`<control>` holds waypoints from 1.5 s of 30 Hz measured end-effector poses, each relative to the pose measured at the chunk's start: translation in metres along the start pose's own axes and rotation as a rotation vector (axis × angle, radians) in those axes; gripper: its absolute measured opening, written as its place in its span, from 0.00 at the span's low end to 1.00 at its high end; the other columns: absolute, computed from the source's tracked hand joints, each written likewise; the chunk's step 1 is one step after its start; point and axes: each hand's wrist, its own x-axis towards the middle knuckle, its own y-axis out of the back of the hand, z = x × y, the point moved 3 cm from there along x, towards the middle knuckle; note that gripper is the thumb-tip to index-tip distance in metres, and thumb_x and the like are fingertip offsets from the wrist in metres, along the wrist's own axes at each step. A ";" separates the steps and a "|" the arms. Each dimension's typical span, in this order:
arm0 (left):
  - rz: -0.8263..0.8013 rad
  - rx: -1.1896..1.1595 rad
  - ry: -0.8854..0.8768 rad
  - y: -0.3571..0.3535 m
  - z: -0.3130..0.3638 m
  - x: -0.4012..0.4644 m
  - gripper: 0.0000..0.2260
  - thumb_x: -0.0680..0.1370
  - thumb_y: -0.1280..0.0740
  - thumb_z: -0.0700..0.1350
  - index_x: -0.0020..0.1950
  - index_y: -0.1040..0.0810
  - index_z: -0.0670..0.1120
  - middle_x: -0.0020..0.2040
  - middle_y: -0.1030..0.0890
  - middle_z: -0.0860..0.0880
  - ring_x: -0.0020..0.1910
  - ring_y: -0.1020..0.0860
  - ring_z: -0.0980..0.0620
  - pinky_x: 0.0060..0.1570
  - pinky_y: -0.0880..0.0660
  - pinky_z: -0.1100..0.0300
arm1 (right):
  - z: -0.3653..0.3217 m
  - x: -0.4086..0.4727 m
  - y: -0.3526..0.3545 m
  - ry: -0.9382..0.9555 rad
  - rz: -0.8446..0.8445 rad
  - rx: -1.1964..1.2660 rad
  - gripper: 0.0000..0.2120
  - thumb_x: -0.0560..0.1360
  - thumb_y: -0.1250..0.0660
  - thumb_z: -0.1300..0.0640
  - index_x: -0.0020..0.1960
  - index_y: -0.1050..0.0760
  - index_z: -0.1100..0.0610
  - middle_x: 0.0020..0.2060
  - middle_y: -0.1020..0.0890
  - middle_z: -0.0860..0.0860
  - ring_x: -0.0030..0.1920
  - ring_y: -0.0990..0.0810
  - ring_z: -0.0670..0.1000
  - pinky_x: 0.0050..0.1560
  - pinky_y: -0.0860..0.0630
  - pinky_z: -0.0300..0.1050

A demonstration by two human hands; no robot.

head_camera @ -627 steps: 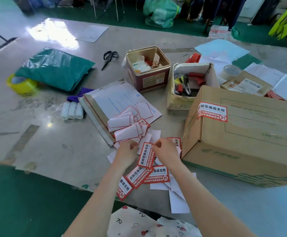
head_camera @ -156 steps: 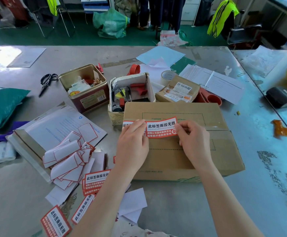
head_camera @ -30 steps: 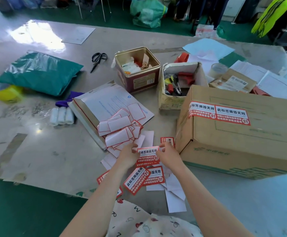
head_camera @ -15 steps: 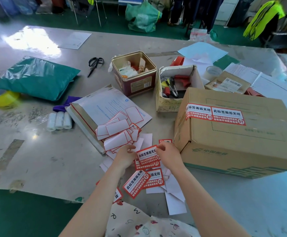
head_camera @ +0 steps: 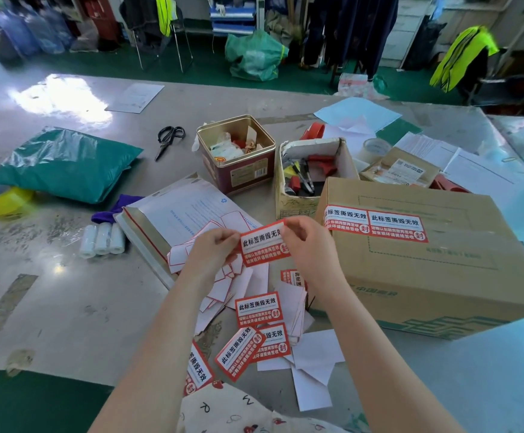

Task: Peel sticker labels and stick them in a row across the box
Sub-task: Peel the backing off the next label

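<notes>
On my right sits the box point(head_camera: 426, 270), two stickers already side by side along its top edge. My left hand point(head_camera: 210, 257) and right hand point(head_camera: 307, 245) each pinch an end of the label point(head_camera: 263, 246), its long axis crosswise, right hand nearer the box.

Mid-frame, the left hand point(head_camera: 212, 254) and right hand point(head_camera: 309, 245) are pinching a red label point(head_camera: 263, 243) above the bench point(head_camera: 67, 301), left of the box point(head_camera: 426, 270).
</notes>
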 end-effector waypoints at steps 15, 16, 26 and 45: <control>-0.280 0.020 -0.317 -0.059 0.091 -0.047 0.06 0.77 0.34 0.44 0.45 0.17 0.48 0.45 0.15 0.49 0.49 0.20 0.53 0.52 0.24 0.59 | -0.019 -0.003 0.123 0.109 0.248 0.237 0.08 0.77 0.35 0.61 0.55 0.25 0.52 0.44 0.16 0.48 0.43 0.16 0.45 0.42 0.18 0.40; -0.298 0.043 -0.324 -0.066 0.093 -0.049 0.06 0.77 0.34 0.45 0.47 0.17 0.46 0.46 0.15 0.49 0.49 0.20 0.53 0.52 0.24 0.60 | -0.017 -0.004 0.129 0.107 0.262 0.237 0.09 0.77 0.35 0.61 0.54 0.24 0.51 0.44 0.16 0.48 0.43 0.16 0.45 0.43 0.18 0.40; -0.456 0.140 -0.346 -0.116 0.110 -0.061 0.06 0.76 0.34 0.44 0.47 0.16 0.48 0.43 0.15 0.57 0.47 0.19 0.61 0.50 0.25 0.68 | 0.005 -0.004 0.176 0.088 0.339 0.216 0.08 0.76 0.35 0.60 0.51 0.22 0.49 0.41 0.16 0.48 0.42 0.17 0.45 0.42 0.19 0.41; -0.349 -0.124 -0.267 -0.162 0.120 -0.061 0.09 0.77 0.34 0.44 0.53 0.19 0.42 0.47 0.16 0.42 0.46 0.18 0.45 0.50 0.22 0.51 | 0.019 -0.003 0.200 0.160 0.301 0.109 0.06 0.74 0.32 0.58 0.50 0.21 0.50 0.47 0.17 0.44 0.50 0.19 0.45 0.54 0.22 0.42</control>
